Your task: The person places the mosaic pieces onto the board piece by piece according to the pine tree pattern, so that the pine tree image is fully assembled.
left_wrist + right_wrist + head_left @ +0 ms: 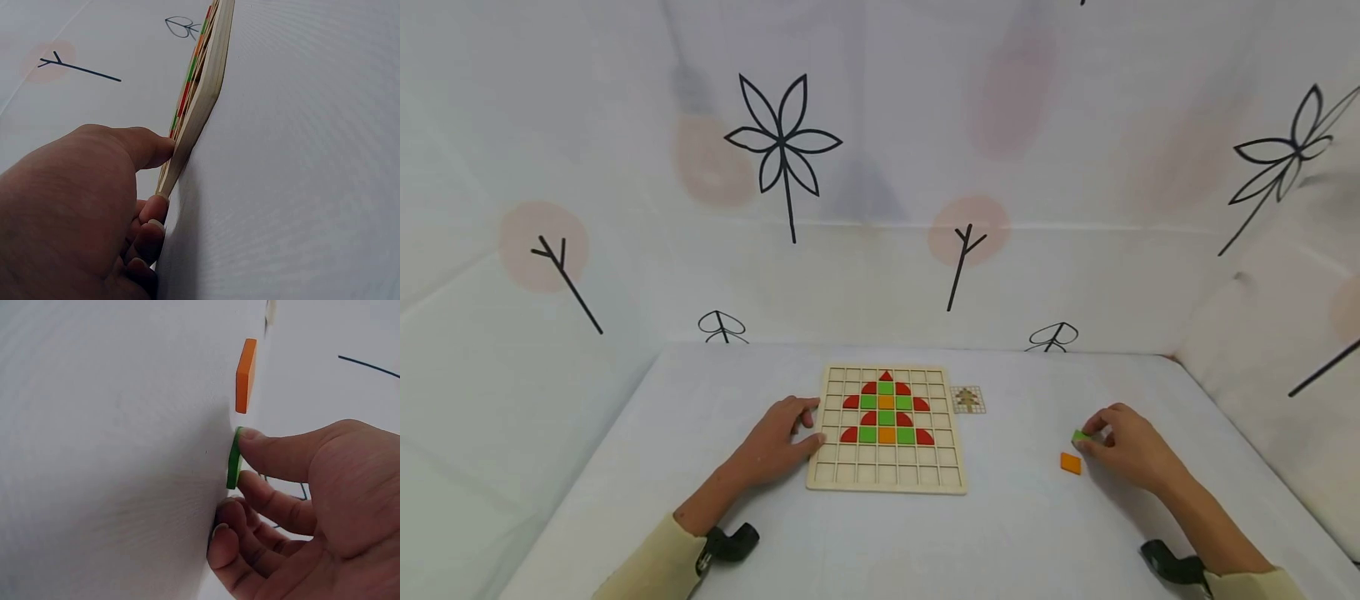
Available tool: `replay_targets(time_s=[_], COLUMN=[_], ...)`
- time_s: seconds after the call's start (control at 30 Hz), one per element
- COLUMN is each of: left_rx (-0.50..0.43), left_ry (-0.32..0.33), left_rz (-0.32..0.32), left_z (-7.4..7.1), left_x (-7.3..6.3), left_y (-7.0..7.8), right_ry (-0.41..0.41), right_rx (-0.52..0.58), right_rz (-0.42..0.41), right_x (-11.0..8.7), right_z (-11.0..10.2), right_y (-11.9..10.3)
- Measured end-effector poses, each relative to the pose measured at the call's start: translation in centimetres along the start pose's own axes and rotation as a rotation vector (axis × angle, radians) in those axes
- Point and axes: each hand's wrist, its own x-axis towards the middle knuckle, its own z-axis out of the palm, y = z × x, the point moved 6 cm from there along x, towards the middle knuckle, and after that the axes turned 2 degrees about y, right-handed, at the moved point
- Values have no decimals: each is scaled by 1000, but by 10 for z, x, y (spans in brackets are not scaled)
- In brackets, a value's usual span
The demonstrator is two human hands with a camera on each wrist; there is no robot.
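Observation:
A pale wooden grid board (887,476) lies on the table, with red, green and orange tiles set in a tree shape. My left hand (772,450) holds the board's left edge; the left wrist view shows the thumb (153,147) on the rim and the other fingers curled low beside it. Right of the board, my right hand (1126,446) pinches a green tile (234,459) between thumb and index finger, close to the tabletop. Just beside that hand lies an orange square tile (1071,463), untouched.
A small pattern card (967,400) with a brown tree on a grid lies against the board's right side. The table (880,542) has a white cover. White cloth walls (865,275) with plant drawings stand behind it and at both sides.

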Motion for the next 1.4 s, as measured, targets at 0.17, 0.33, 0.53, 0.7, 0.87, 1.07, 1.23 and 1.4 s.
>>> replay_targets(time_s=[0.17, 0.33, 0.53, 0.7, 0.87, 1.07, 1.23, 1.4], left_rx=[3, 3, -2, -1, 3, 2, -6, -17], left_ry=[-1, 7, 16, 11, 3, 6, 11, 8], left_rz=[-3, 0, 5, 0, -1, 2, 17, 14], left_z=[-1, 0, -1, -2, -2, -1, -1, -2], left_x=[0, 0, -1, -2, -1, 1, 1, 1], left_y=[0, 1, 3, 4, 3, 4, 5, 3], right_ry=[-26, -64, -34, -7, 22, 15, 5, -28], right_rx=[13, 44, 54, 67, 79, 112, 160, 210], right_rz=[6, 17, 2, 25, 2, -25, -66, -86], right_x=[0, -1, -1, 1, 1, -1, -2, -2], right_z=[2, 2, 3, 4, 2, -1, 0, 6], right_y=[-1, -2, -1, 2, -3, -19, -36, -52])
